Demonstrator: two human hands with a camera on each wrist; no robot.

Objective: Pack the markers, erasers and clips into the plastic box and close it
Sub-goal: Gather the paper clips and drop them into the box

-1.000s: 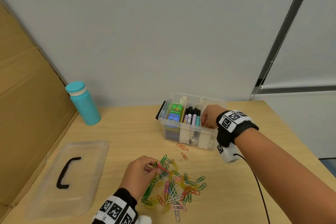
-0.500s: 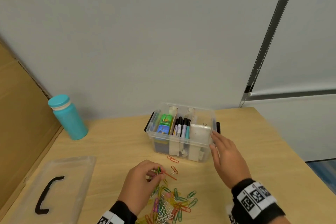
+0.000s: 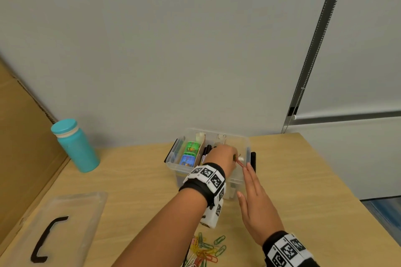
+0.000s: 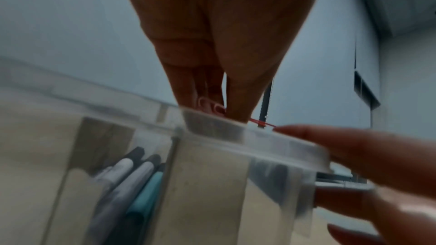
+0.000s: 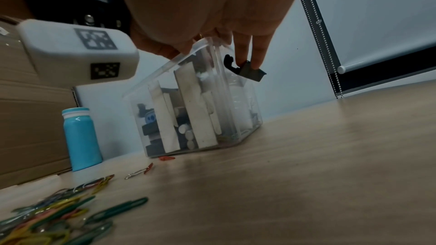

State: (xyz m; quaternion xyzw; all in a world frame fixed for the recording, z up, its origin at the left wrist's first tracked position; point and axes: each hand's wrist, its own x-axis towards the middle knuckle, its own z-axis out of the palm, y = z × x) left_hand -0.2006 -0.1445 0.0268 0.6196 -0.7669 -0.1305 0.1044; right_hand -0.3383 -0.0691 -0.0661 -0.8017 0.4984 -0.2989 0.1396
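Clear plastic, thin-walled and glossy, made up the open rectangular plastic box (image 3: 236,180) at the far middle of the pale wood-grain counter (image 3: 303,180). Half a second earlier our left hand (image 3: 221,156) had been down at the heap of paper clips, pinching a few. Now it had crossed to the box and hovered over the right-hand compartment, its fingers (image 4: 188,81) clenched around a small bunch of thin wire clips (image 4: 211,104), a red one poking out to the right. Our right hand (image 3: 256,206) had also moved in from just near the box: its fingers (image 5: 257,53) lay straight and released against the right end wall, touching the black hinged latch (image 5: 247,71) and grasping nothing.

We judged this to be one more load of clips about to drop, with the right hand steadying the light box.

The dark-capped cylindrical markers (image 4: 134,174) and the blocky, bright-wrapped green and blue erasers (image 3: 189,154) already stood in their own sections, split by stiff cardboard dividers (image 5: 195,107). Many slippery coloured paper clips (image 3: 206,251) remained heaped on the near counter, and the clear flat lid with its black handle (image 3: 65,223) lay well apart at the near left. A smooth teal bottle (image 3: 76,147) stood at the far left.
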